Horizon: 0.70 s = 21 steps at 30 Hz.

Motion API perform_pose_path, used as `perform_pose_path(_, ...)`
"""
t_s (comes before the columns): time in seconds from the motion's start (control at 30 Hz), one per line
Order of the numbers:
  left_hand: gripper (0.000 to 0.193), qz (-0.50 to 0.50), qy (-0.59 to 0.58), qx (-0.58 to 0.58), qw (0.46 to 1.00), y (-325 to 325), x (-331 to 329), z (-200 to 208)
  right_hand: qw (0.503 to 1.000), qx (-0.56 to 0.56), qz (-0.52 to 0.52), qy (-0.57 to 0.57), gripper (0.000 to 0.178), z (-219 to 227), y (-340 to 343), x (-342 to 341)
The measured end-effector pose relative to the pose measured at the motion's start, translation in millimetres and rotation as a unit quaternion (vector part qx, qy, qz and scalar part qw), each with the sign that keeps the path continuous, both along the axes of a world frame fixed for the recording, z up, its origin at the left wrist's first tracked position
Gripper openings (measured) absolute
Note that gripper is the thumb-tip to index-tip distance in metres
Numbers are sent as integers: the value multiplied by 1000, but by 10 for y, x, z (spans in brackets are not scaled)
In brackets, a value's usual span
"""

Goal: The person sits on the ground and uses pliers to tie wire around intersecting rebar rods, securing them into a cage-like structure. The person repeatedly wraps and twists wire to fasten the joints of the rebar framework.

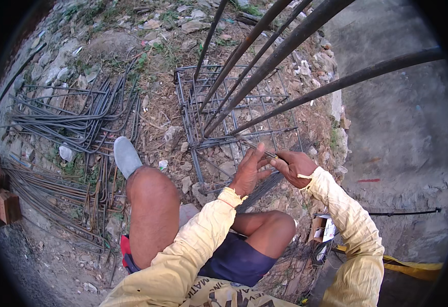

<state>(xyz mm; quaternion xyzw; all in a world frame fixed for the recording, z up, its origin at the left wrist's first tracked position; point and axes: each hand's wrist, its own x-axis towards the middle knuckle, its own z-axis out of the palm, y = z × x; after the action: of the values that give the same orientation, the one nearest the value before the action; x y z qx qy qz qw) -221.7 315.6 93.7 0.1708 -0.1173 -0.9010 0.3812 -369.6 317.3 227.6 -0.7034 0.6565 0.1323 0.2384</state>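
Note:
My right hand (295, 166) is closed, its thumb and fingers pinching a thin dark metal rod-like piece (254, 145). That piece slants up and left toward a steel rebar cage (193, 144); whether it is a tool or doubled wire I cannot tell. Close beside it is my left hand (248, 171), thumb raised and fingers apart, its fingertips near the right hand's. The cage is a grid of thin bars lying on stony ground. Several thick upright bars (282, 48) rise from it toward the upper right, in front of my hands.
Bent rebar pieces (88, 120) lie heaped at the left, above long rusty rods (55, 181). Red bricks (6, 204) stand at the left rim. A concrete slab (398, 133) fills the right side. Near my right forearm are a small open box (318, 228) and a yellow strip (413, 268).

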Motion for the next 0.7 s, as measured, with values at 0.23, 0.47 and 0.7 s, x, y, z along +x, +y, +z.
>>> perform_pose_path(0.23, 77, -83, 47, -20, 995, -206, 52, -182, 853, 280, -325, -295, 75, -150, -65, 31)
perform_pose_path(0.47, 54, -47, 32, -64, 996, -255, 6, -227, 813, 316, -393, -291, 71, -75, -62, 139)
perform_pose_path(0.7, 41, 134, -102, 124, 978, -284, -346, 187, 997, 39, -64, -19, 82, 295, -39, 276)
